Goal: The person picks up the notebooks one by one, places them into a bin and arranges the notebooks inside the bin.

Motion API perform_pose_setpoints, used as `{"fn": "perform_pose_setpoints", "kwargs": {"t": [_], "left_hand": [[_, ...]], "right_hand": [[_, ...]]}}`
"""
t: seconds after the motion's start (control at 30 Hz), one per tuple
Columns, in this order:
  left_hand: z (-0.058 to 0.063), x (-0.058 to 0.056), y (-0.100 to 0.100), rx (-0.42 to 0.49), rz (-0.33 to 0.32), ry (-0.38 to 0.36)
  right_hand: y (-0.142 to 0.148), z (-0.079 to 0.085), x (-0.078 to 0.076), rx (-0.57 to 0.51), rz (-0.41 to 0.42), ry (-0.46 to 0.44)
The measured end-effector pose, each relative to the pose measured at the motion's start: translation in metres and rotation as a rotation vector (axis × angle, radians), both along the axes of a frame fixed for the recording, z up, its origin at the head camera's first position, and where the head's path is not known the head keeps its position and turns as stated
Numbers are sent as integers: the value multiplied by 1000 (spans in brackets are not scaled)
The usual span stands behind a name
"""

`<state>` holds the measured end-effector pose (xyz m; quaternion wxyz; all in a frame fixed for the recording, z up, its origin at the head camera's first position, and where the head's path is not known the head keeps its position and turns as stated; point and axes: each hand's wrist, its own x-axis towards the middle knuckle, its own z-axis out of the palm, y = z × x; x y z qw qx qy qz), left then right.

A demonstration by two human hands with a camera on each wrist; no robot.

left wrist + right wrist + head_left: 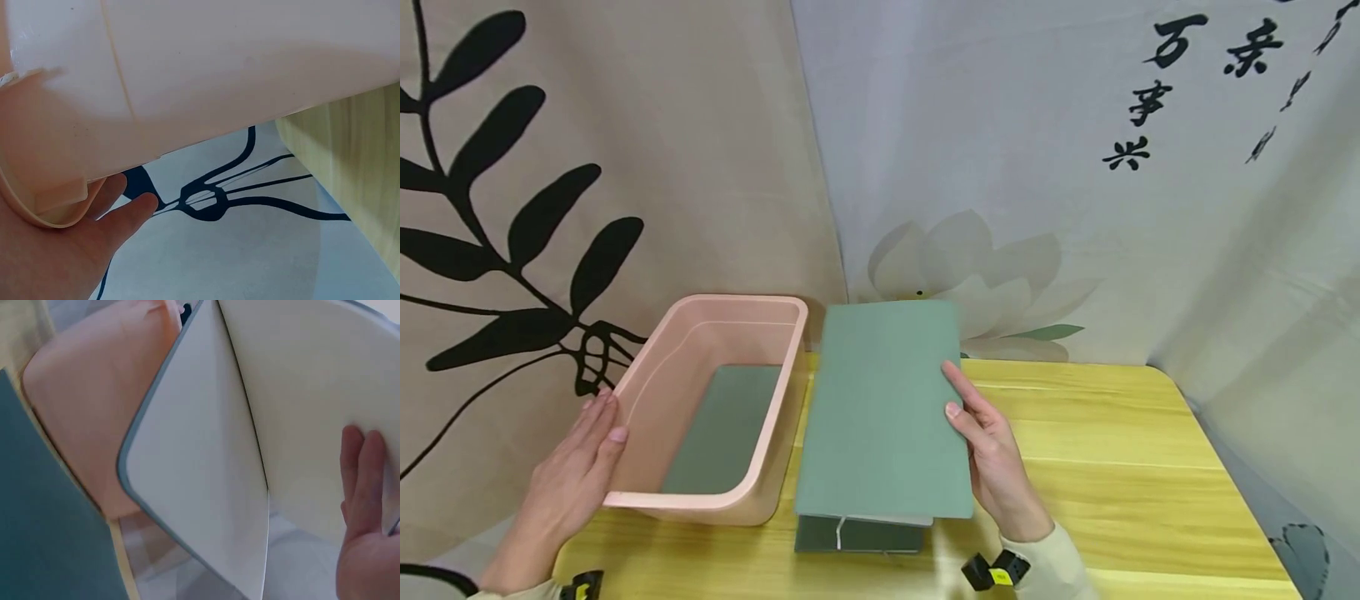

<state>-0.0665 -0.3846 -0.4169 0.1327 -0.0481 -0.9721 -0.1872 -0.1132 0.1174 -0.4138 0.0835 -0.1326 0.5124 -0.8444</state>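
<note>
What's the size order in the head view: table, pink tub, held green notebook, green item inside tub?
1. Table
2. Pink tub, held green notebook: too alike to rank
3. Green item inside tub (visible part)

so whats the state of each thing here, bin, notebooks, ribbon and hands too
bin: upright, open-topped
held notebook: tilted, partly open
lower notebook: lying flat, mostly hidden in the head view
notebook in the bin: lying flat
ribbon: hanging out
left hand: resting against the bin's rim
right hand: gripping the held notebook's edge
</note>
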Motion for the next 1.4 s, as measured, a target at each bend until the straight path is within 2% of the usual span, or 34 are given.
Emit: {"fn": "perform_pose_setpoints", "kwargs": {"t": [0.33,0.6,0.87,1.17,1.4], "left_hand": [[0,1,-1,-1,-11,-9],[0,1,-1,20,-12,7],[0,1,0,16,1,-10],[1,0,-1,11,-5,-8],[1,0,1,24,-5,-18]], "right_hand": [[-40,12,-6,-98,44,7],[-72,22,-11,-123,37,8],[-107,33,-19,-74,58,31],[-146,43,-29,-8,25,7],[-170,49,-38,1,24,-10]]}}
